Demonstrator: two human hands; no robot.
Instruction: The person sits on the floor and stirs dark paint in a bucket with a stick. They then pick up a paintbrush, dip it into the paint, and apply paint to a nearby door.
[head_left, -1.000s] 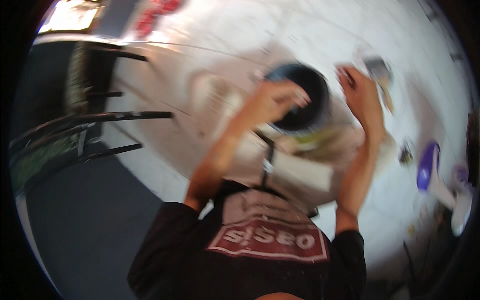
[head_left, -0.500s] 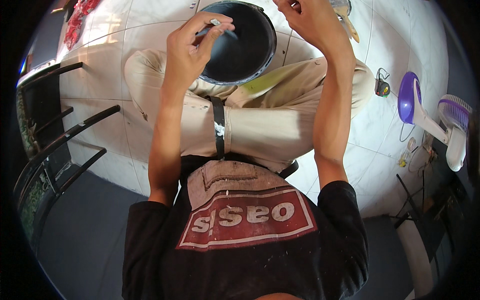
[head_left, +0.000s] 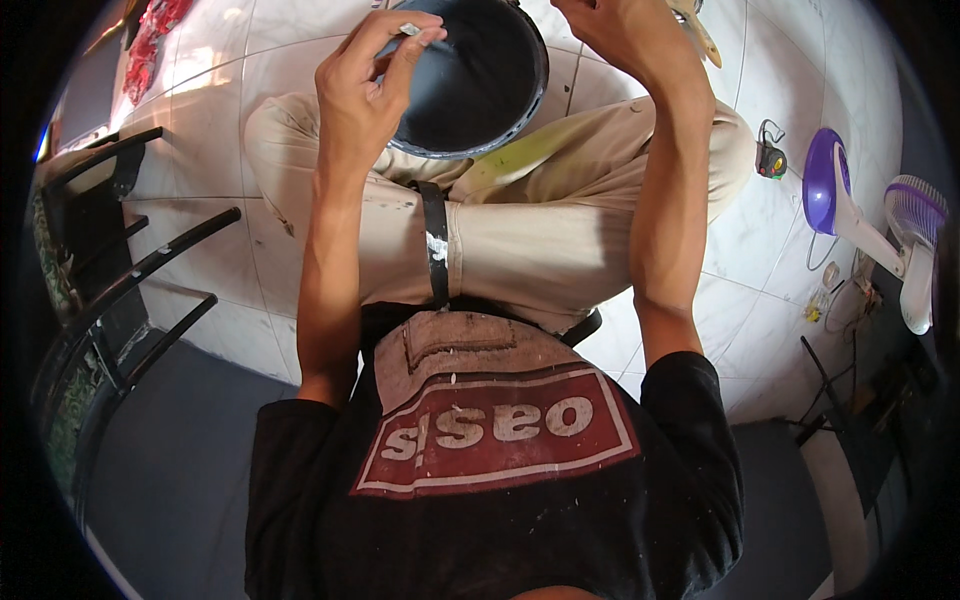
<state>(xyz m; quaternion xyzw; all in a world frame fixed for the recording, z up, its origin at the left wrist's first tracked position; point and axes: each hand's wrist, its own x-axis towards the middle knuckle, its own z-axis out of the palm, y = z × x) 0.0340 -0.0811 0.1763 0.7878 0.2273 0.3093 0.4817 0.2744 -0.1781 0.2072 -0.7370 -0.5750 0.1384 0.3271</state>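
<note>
Closest to me was my black shirt (head_left: 530, 530), with a reddish printed panel across the chest. Beyond it came a dark belt (head_left: 436, 245) smudged with white, then my beige trousers (head_left: 540, 255), marked with small spots and a yellow-green patch; my legs were folded, knees out to either side.

Past my legs was the bucket (head_left: 490, 90), dark and round, on the pale tiled floor (head_left: 210, 150), its far edge cut off by the top of the view. It was uncovered; its inside looked dark, greyer on the left, and I could not tell how much it held.

My left grip (head_left: 362, 90) was above the bucket's left rim, thumb and fingers closed on a small whitish piece (head_left: 411, 29). Picking that piece up was done; letting it go was not. My right grip (head_left: 625, 35) was up to the right of the bucket, its fingers curled and partly out of view, so I could not tell whether it held anything.

Just beyond my right grip, a wooden-handled brush (head_left: 706, 40) lay on the floor, in neither grip. Farther right were a small dark gadget (head_left: 770, 160) and a purple-and-white fan (head_left: 872, 240). Off to the left stood a black metal frame (head_left: 215, 225), and beyond it, something red and crumpled (head_left: 148, 60).
</note>
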